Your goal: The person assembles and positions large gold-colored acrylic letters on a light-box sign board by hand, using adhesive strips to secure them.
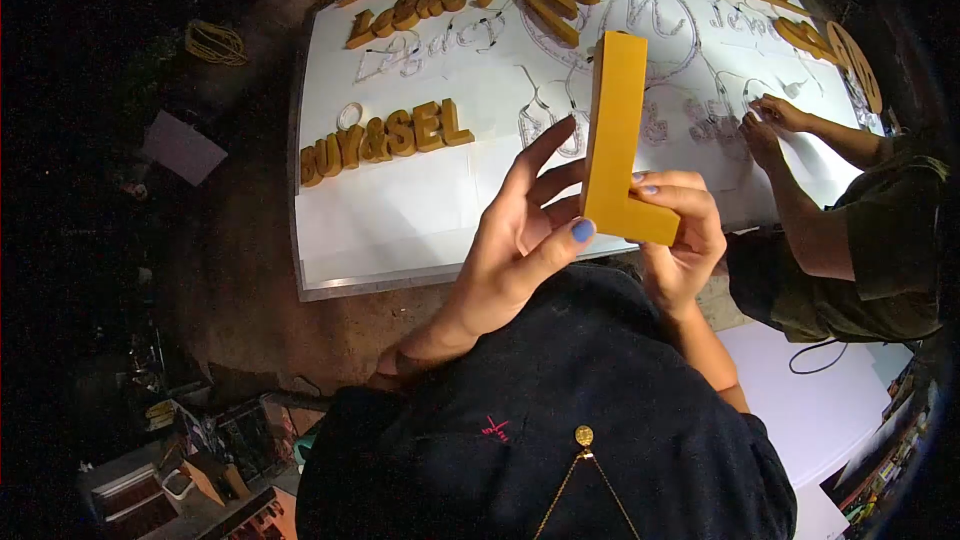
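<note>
A yellow block letter L stands upright in front of me, its thick side edge showing on the left. My right hand grips its short foot, thumb and fingers around it. Close against the letter's left side, my left hand has its fingers spread. Its thumb tip is at the letter's lower left corner, and some fingertips are hidden behind the letter. Past the L, on the white board, lies a row of matching letters reading "BUY&SEL".
Yellow "Legacy" letters, a large M and clear tubing with wires lie on the board. At right, another person's hands work over the tubing. A coiled yellow cord is on the floor at left.
</note>
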`<action>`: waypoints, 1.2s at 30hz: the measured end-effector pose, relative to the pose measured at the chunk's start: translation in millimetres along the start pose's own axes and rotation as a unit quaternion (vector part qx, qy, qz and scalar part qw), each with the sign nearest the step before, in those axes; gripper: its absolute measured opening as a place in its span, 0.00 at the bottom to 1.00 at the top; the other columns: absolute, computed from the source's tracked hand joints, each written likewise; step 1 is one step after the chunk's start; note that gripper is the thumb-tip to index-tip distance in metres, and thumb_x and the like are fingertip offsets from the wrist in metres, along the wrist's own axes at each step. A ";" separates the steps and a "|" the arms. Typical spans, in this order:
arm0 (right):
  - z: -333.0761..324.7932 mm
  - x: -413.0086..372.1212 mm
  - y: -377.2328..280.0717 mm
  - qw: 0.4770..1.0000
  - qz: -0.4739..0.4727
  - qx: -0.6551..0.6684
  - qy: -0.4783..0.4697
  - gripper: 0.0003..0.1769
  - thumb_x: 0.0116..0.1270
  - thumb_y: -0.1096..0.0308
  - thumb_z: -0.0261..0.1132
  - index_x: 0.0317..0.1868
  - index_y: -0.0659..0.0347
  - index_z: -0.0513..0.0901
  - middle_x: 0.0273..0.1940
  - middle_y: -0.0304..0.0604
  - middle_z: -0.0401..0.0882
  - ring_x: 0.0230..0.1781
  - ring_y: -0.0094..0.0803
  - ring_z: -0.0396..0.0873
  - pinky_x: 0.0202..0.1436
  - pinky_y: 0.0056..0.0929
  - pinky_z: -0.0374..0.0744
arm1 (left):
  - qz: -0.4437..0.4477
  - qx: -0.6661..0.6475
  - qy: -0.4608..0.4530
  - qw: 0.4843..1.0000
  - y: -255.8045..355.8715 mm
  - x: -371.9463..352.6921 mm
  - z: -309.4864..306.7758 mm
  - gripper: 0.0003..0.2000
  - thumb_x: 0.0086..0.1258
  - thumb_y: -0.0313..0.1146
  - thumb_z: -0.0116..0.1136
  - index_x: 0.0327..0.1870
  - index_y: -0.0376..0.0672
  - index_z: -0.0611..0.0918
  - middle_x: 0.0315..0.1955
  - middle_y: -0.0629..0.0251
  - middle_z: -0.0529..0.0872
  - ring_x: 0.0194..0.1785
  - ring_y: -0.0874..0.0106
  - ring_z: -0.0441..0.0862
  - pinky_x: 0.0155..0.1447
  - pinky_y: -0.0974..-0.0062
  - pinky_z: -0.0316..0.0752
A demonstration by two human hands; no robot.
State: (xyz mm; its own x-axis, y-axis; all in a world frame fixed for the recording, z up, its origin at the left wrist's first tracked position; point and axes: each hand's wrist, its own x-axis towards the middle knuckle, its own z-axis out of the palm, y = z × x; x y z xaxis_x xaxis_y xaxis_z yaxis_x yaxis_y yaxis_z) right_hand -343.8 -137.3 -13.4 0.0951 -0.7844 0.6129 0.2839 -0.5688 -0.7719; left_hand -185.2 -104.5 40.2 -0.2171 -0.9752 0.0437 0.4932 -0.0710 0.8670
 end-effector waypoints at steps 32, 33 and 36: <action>-8.8 -6.2 -20.6 0.992 -0.097 -0.074 0.038 0.12 0.56 0.79 0.66 0.41 0.67 0.76 0.40 0.52 0.78 0.42 0.41 0.80 0.47 0.33 0.79 | -0.064 0.062 -0.059 0.994 15.4 -7.1 19.5 0.35 0.60 0.28 0.51 0.67 0.26 0.52 0.64 0.39 0.61 0.69 0.56 0.59 0.72 0.61 0.52; -8.9 -6.8 -21.3 0.994 -0.087 -0.049 0.048 0.12 0.56 0.78 0.66 0.41 0.67 0.76 0.40 0.52 0.78 0.42 0.41 0.80 0.47 0.33 0.79 | -0.067 0.056 -0.053 0.995 15.4 -7.6 21.3 0.35 0.59 0.28 0.51 0.67 0.27 0.51 0.64 0.39 0.60 0.69 0.56 0.59 0.72 0.60 0.52; -9.4 -10.9 -21.3 0.993 -0.090 -0.057 0.054 0.12 0.57 0.76 0.67 0.41 0.67 0.76 0.40 0.52 0.78 0.42 0.41 0.80 0.46 0.33 0.79 | -0.070 0.048 -0.081 0.993 15.6 -9.1 19.1 0.37 0.57 0.28 0.51 0.67 0.26 0.50 0.64 0.38 0.60 0.70 0.55 0.58 0.73 0.60 0.51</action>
State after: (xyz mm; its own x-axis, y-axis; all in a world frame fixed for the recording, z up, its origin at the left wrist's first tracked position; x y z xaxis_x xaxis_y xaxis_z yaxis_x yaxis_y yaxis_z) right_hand -359.8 -118.9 -5.1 -0.0519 -0.6864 0.7254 0.1769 -0.7212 -0.6698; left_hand -191.7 -92.7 62.8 -0.4144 -0.9100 -0.0077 0.3677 -0.1752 0.9133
